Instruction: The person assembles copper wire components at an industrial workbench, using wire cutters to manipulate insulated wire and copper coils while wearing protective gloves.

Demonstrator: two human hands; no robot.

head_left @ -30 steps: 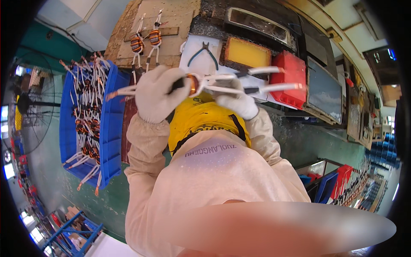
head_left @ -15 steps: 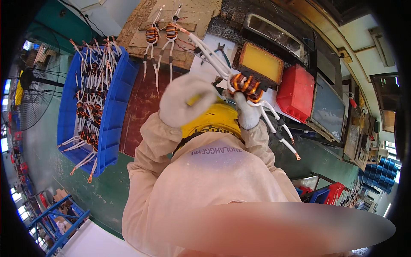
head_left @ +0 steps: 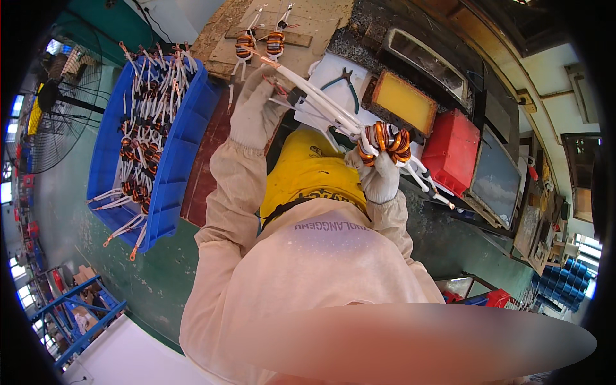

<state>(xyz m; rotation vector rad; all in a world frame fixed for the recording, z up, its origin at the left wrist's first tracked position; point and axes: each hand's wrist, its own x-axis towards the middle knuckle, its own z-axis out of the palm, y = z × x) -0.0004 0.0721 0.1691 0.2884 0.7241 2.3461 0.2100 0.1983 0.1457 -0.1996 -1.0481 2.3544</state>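
My gloved right hand [head_left: 380, 174] is closed around a toroidal coil [head_left: 393, 142] with copper-coloured windings. Thick white sleeved leads [head_left: 321, 96] run from the coil up and left to bare copper ends; other leads hang to its lower right. My gloved left hand [head_left: 255, 112] is beside those upper leads, its fingers drawn together at thin reddish wires [head_left: 274, 83]. The fingertips are partly hidden. Beyond it, two similar coils [head_left: 275, 43] lie on a brown board [head_left: 218, 48]. Cutting pliers [head_left: 351, 86] with dark handles lie spread on a white sheet [head_left: 327, 67].
To the left, a blue bin [head_left: 170, 173] holds several finished-looking coils with white leads. A shallow tray of yellow material [head_left: 404, 102] and a red plastic box [head_left: 451, 154] stand at the right. A black fan [head_left: 61, 106] stands at far left.
My left hand has moved up and away to the thin wires by the leads. My right hand has shifted slightly right and down with the coil, and its leads have swung.
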